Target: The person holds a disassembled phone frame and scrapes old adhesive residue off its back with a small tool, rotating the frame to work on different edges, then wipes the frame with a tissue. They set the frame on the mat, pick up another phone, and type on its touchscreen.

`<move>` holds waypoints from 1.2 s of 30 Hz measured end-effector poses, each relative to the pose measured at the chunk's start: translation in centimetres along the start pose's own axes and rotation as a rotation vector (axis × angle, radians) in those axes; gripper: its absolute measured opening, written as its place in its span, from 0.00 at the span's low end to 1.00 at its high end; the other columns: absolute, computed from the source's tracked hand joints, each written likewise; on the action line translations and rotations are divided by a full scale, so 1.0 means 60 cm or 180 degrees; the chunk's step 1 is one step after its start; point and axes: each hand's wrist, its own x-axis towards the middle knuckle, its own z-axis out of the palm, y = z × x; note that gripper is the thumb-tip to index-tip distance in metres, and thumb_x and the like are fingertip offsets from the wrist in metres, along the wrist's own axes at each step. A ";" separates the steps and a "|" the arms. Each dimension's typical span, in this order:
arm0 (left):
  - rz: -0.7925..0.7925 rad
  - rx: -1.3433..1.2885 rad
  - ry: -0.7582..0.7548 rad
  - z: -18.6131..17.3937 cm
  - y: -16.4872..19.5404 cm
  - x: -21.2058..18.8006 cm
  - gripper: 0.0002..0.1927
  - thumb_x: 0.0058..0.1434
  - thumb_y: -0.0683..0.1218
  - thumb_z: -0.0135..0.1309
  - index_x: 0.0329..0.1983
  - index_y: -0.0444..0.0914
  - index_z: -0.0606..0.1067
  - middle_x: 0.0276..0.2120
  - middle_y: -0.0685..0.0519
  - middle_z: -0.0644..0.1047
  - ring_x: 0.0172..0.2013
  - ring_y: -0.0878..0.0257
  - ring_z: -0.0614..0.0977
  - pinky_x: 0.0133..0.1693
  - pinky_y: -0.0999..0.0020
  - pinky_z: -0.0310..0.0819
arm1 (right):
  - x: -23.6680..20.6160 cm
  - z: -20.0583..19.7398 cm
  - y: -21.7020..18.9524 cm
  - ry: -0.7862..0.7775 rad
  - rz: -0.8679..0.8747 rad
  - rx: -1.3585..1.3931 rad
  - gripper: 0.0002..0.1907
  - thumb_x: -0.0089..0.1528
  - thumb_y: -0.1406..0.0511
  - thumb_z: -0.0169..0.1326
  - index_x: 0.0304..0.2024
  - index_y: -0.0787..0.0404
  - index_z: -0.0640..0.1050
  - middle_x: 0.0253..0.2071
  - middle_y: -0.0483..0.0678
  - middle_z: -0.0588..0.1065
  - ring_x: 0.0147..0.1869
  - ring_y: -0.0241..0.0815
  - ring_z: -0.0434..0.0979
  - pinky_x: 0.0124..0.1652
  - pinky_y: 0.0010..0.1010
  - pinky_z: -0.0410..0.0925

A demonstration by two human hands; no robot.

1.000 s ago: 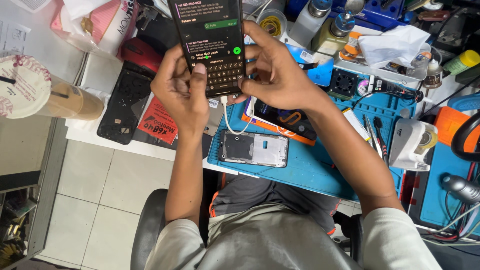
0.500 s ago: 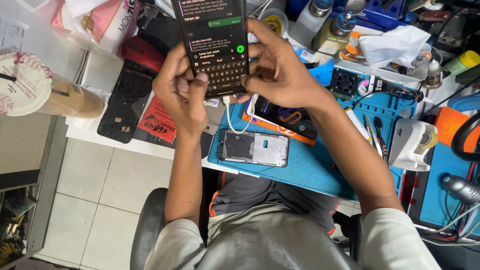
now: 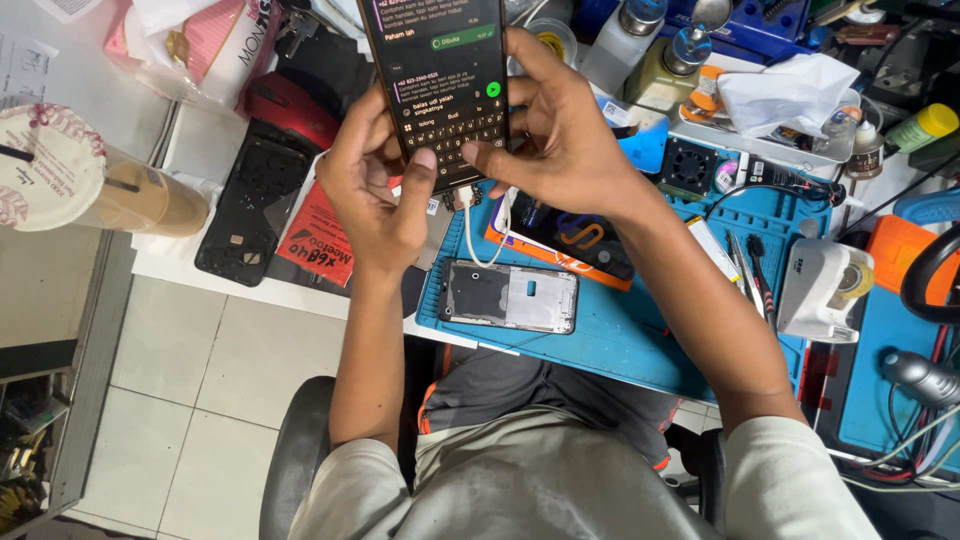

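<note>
Left hand [image 3: 375,195] & right hand [image 3: 560,150] fingers grasping lit phone [image 3: 440,80], thumbs on keyboard.

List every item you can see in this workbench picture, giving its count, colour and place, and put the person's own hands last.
Lit smartphone: one, black with dark screen, held above the bench, white cable plugged in below.
Bare phone frame: one, grey metal, flat on the blue work mat.
Phone with orange case: one, on the mat under the hands.
Black phone back shell: one, left on the white table.
Lidded paper cup: one, tan, far left, lying on its side.
White tissue: one, in the tray, upper right.
Tweezers: several, dark, right on the mat.
Left hand: grips the smartphone, thumb on keyboard.
Right hand: grips the smartphone, thumb on keyboard.
</note>
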 end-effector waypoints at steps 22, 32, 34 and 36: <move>-0.0036 0.0301 0.0552 0.015 0.010 0.016 0.12 0.74 0.39 0.58 0.55 0.27 0.74 0.38 0.49 0.82 0.35 0.72 0.82 0.37 0.81 0.76 | 0.001 -0.003 0.008 -0.0402 -0.0145 0.0253 0.40 0.65 0.84 0.52 0.75 0.63 0.54 0.60 0.55 0.75 0.56 0.43 0.83 0.47 0.34 0.80; -0.0053 0.0192 0.0498 0.002 -0.002 0.007 0.14 0.71 0.37 0.51 0.57 0.24 0.73 0.35 0.49 0.80 0.33 0.74 0.77 0.35 0.83 0.67 | 0.001 -0.012 0.012 -0.0514 -0.0041 0.0580 0.43 0.64 0.84 0.48 0.78 0.62 0.51 0.60 0.56 0.75 0.56 0.45 0.83 0.50 0.38 0.80; -0.0066 0.0112 0.0436 -0.002 -0.004 0.006 0.17 0.69 0.37 0.50 0.59 0.24 0.72 0.36 0.48 0.80 0.33 0.73 0.77 0.35 0.83 0.66 | 0.002 -0.014 0.013 -0.0540 -0.0185 0.0497 0.42 0.64 0.85 0.48 0.77 0.63 0.51 0.60 0.57 0.75 0.56 0.46 0.84 0.49 0.37 0.79; 0.0020 -0.0120 0.0297 -0.005 -0.005 0.006 0.21 0.68 0.38 0.49 0.63 0.24 0.70 0.41 0.47 0.81 0.38 0.71 0.80 0.40 0.81 0.73 | 0.001 -0.017 0.013 -0.0548 -0.0218 0.0472 0.42 0.63 0.85 0.48 0.77 0.63 0.51 0.60 0.57 0.75 0.55 0.46 0.84 0.47 0.36 0.79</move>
